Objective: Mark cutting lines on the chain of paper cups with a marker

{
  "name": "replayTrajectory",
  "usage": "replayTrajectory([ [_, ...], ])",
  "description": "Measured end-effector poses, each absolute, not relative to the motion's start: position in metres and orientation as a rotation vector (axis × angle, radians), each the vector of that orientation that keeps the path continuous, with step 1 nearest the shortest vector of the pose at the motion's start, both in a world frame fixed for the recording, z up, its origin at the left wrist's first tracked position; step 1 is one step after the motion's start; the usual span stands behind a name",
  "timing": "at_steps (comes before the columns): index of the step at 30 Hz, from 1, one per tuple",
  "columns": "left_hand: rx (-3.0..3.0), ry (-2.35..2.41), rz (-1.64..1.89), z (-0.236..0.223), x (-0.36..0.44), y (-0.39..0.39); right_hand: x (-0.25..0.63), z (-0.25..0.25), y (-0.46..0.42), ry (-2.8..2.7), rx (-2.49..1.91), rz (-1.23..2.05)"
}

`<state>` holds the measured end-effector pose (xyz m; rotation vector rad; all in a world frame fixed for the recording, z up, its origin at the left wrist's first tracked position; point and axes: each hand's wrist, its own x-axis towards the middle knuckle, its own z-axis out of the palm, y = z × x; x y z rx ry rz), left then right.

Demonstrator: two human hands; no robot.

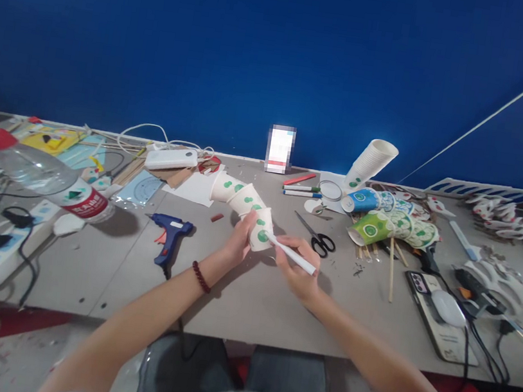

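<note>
A curved chain of white paper cups [244,199] with green spots extends up and left from the middle of the desk. My left hand [240,237] is closed around the side of its nearest cup. Between the fingers of my right hand [299,267] is a white marker pen [298,259], its tip end at a green spot on that same cup. Whether the tip touches the paper is too small to tell. Left of the cups lies a blue hot glue gun [171,233]. Black-handled scissors [322,242] rest to the right of my right hand.
Blue and green paper-cup chains [371,228] lie right, beside a tilted cup stack [370,163]. Several markers [302,189] and a lit phone [280,150] are behind. A leaning plastic bottle [50,176] and power strip [16,246] occupy the left; another phone [434,317] lies right with cables.
</note>
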<state>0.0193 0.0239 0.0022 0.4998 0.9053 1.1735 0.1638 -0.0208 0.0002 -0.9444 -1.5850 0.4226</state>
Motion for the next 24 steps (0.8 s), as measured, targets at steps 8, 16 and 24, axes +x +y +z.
replayTrajectory([
  [8,0.529,0.894,1.187,0.0001,0.0191,0.0232,0.1641,-0.0028,-0.0201,-1.593,-0.96,0.338],
  [16,0.542,0.906,1.182,-0.0031,0.0186,0.024,0.1646,-0.0037,-0.0208,-1.608,-0.998,0.328],
  [24,0.545,0.91,1.18,-0.0034,0.02,0.0238,0.1641,-0.0013,-0.0195,-1.608,-1.014,0.284],
])
